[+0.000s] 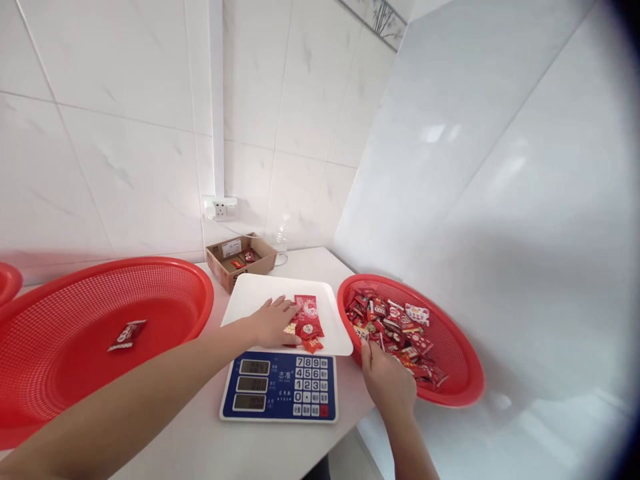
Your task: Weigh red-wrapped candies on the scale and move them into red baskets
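A white weighing tray (260, 293) tops a blue digital scale (279, 387). On the tray lie several small red snack packets (307, 320), one of them orange-red. My left hand (273, 322) rests palm down at their left side, fingers stretched out and touching the packets; part of the pile is hidden under it. At the near left rim of a red basket (463, 357), my right hand (387, 377) has its thumb and forefinger pinched at a cream-coloured snack packet (361, 331). Many mostly red packets (395, 327) fill the bottom of that basket.
At left stands a larger red basket (165, 287) with one dark red packet (128, 335) inside. A cardboard box (220, 265) with a few packets sits behind the tray, beside a clear plastic bottle (283, 237). Walls close off the back and right.
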`<state>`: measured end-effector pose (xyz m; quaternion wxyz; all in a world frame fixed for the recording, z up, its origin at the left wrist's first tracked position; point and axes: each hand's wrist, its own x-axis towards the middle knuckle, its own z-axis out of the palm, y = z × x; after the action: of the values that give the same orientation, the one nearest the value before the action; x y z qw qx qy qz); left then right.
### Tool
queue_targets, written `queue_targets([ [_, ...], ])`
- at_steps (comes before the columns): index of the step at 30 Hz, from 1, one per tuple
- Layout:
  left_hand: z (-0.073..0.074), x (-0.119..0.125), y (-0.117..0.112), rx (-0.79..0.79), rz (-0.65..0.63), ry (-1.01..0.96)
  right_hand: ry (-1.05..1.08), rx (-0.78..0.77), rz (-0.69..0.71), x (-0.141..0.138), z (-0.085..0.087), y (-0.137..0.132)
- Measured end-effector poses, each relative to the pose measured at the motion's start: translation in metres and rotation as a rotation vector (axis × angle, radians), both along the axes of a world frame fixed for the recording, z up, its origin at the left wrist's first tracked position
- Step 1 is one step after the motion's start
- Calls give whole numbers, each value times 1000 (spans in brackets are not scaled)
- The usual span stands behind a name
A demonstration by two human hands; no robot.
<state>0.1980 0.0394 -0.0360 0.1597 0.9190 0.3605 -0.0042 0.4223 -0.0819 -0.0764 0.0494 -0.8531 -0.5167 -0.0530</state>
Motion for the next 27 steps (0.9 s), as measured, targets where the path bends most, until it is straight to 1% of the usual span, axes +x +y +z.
queue_targets([
  [4,-1,-9,10,10,31,-29,-4,19,14,2,-2,-2],
  [11,-1,-34,11,36,160,-104,-18,5,2,6,-8,0],
  [16,5,-42,17,107,320,-153,-21,18,9,8,-12,1],
  [18,7,-40,20,117,365,-152,-28,17,13,9,-13,1],
  [20,6,-34,20,105,379,-131,-33,16,11,8,-12,2],
  [27,-7,-6,11,88,343,-12,-36,38,22,6,-10,0],
])
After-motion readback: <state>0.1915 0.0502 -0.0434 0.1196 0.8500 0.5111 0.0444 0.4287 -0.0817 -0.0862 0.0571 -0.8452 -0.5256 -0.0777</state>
